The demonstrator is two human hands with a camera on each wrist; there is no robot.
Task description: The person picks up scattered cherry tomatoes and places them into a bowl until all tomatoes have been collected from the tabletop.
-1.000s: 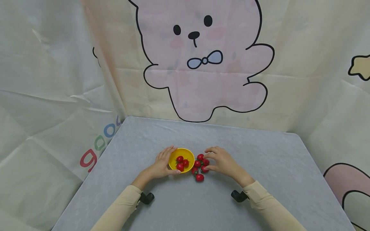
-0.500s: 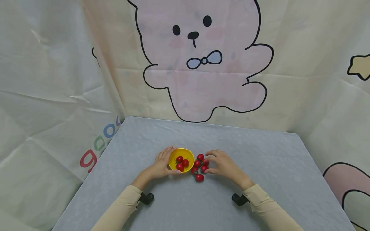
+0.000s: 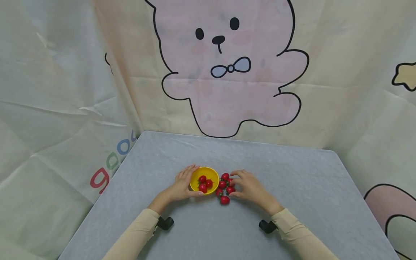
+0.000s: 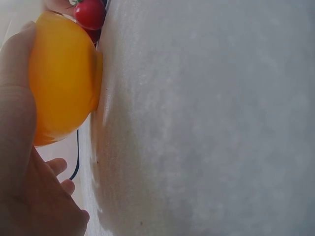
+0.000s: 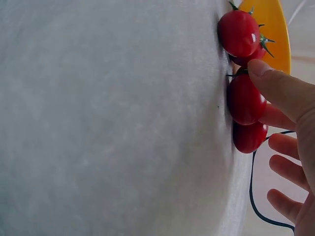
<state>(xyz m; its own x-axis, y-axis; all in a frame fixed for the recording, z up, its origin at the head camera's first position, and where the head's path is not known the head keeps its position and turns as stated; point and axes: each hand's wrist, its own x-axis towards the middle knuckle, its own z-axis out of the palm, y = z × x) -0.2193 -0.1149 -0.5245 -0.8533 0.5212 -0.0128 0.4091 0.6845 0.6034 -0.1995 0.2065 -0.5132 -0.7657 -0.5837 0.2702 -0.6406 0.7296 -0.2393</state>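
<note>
A small yellow bowl [image 3: 212, 174] stands on the table with 3 cherry tomatoes [image 3: 202, 187] inside. My left hand [image 3: 182, 185] holds it from the left, thumb along the near rim and fingers at the far side; the left wrist view shows the outer wall of the bowl [image 4: 64, 78] beside the thumb. Just right of the bowl lies a cluster of several more cherry tomatoes [image 3: 225, 200]. My right hand [image 3: 249, 186] reaches in from the right. In the right wrist view its thumb and index finger pinch one cherry tomato [image 5: 246, 101], partly hiding it, while the other fingers stay spread.
A pale grey cloth covers the table [image 3: 276, 166]. Behind it hangs a cream curtain [image 3: 341, 72] with a pink bear print. More curtain [image 3: 58, 126] runs along the left side. Each wrist carries a black camera mount [image 3: 165, 223].
My right hand has shifted slightly, its thumb and index finger closing in around a cherry tomato at the cluster's right. The left hand and the bowl have kept their places.
</note>
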